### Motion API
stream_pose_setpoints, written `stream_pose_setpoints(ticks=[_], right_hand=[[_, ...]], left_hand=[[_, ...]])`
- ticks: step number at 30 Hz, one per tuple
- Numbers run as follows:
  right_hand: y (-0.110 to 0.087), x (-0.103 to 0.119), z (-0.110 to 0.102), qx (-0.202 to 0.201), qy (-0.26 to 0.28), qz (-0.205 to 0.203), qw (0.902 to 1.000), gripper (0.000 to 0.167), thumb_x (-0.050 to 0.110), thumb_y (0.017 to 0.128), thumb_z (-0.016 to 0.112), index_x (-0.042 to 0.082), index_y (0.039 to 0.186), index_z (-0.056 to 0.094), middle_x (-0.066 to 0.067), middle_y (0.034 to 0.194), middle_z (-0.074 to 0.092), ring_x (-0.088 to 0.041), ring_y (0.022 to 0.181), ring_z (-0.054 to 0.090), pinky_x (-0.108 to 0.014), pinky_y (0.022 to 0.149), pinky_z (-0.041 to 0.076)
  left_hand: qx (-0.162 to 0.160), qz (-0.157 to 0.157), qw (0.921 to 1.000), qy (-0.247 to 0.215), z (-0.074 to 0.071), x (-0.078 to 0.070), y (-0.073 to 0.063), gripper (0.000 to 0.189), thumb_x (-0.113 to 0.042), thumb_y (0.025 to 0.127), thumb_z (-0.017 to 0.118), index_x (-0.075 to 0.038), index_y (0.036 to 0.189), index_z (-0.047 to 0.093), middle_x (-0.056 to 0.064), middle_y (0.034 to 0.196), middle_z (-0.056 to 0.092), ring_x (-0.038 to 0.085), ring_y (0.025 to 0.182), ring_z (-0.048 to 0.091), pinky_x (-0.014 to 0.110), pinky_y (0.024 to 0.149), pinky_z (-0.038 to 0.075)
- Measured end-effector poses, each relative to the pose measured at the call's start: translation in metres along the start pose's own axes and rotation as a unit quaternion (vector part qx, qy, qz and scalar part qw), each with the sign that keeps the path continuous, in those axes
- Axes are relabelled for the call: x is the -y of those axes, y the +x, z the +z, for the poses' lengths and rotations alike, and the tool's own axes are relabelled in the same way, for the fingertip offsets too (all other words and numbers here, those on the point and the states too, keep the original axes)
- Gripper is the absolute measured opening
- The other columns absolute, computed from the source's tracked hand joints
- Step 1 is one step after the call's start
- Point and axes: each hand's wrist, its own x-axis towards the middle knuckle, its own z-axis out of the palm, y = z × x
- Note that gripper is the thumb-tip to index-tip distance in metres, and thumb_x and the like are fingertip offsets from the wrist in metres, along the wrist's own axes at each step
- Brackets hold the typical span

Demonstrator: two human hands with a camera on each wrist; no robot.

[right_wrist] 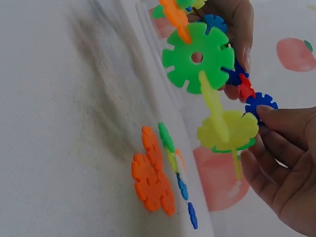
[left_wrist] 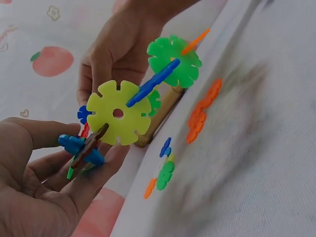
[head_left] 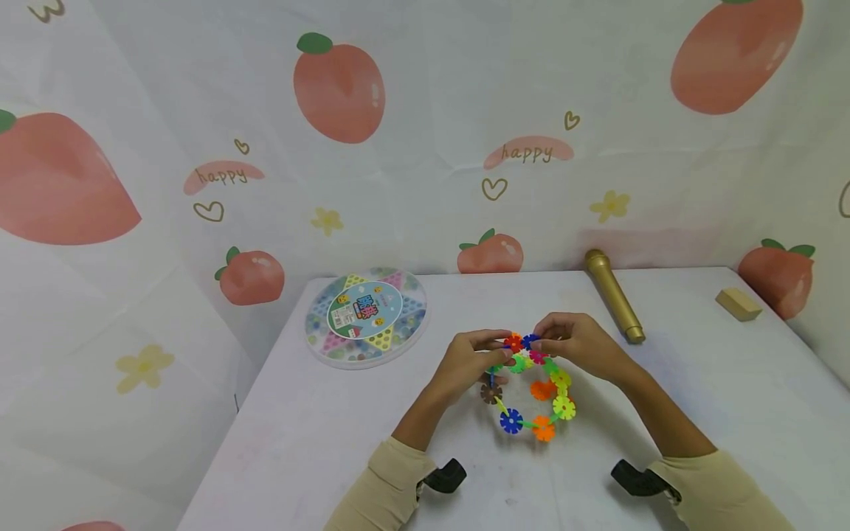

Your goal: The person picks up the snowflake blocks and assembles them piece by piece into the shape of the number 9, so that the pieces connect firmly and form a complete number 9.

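A chain of colourful notched plastic discs point(head_left: 511, 421), bent into a loop, hangs between both hands above the white table. My left hand point(head_left: 465, 365) grips its upper left part, near a red disc point(head_left: 513, 343); in the left wrist view, blue and brown discs point(left_wrist: 81, 148) lie between thumb and fingers. With thumb and fingertips, my right hand point(head_left: 584, 350) pinches a dark blue disc point(right_wrist: 260, 105) beside the red one. In the right wrist view, green point(right_wrist: 197, 58) and yellow discs point(right_wrist: 227, 129) hang from the chain. Whether the red and blue discs interlock is too small to tell.
Loose orange discs point(right_wrist: 153, 182) and several other discs point(left_wrist: 165, 175) lie on the table point(head_left: 299, 442) beneath the loop. A round game box point(head_left: 315, 310) sits at the back left. A gold microphone-shaped tube point(head_left: 614, 295) and a wooden block point(head_left: 738, 304) lie toward the right.
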Motion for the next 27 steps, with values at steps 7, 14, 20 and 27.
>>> stream_pose_setpoints(ticks=[7, 14, 20, 27], right_hand=[[0.000, -0.001, 0.003, -0.027, -0.038, -0.009, 0.9989, 0.008, 0.016, 0.099, 0.077, 0.009, 0.099, 0.078, -0.006, 0.096, 0.075, -0.025, 0.086, 0.072, -0.035, 0.078, 0.064], [0.000, -0.002, 0.008, -0.059, -0.050, -0.013, 0.9969, 0.005, 0.015, 0.097, 0.079, 0.011, 0.095, 0.080, -0.002, 0.090, 0.077, -0.023, 0.084, 0.074, -0.026, 0.077, 0.062], [0.000, -0.002, 0.013, -0.079, -0.047, -0.027, 0.9955, 0.006, 0.015, 0.096, 0.081, 0.010, 0.091, 0.081, -0.002, 0.087, 0.077, -0.024, 0.078, 0.072, -0.032, 0.072, 0.064], [0.000, -0.005, 0.016, -0.094, -0.037, -0.028, 0.9945, 0.008, 0.015, 0.095, 0.082, 0.007, 0.092, 0.081, -0.002, 0.086, 0.077, -0.025, 0.077, 0.070, -0.030, 0.068, 0.062]], left_hand=[[-0.004, 0.000, 0.9998, 0.017, 0.000, 0.002, 0.001, 0.036, -0.019, 0.100, 0.075, -0.017, 0.135, 0.073, 0.005, 0.116, 0.077, 0.033, 0.090, 0.080, 0.034, 0.078, 0.066], [-0.024, 0.011, 0.9996, 0.010, 0.000, 0.001, 0.001, 0.036, -0.017, 0.097, 0.077, -0.012, 0.133, 0.075, 0.004, 0.109, 0.080, 0.039, 0.104, 0.077, 0.032, 0.081, 0.065], [-0.036, 0.013, 0.9990, -0.024, 0.001, 0.001, 0.001, 0.035, -0.012, 0.097, 0.075, -0.005, 0.131, 0.075, 0.009, 0.102, 0.081, 0.046, 0.101, 0.076, 0.031, 0.074, 0.065], [-0.029, 0.014, 0.9987, -0.039, 0.001, 0.001, 0.000, 0.035, -0.011, 0.097, 0.075, -0.001, 0.131, 0.074, 0.018, 0.107, 0.080, 0.047, 0.104, 0.075, 0.031, 0.075, 0.065]])
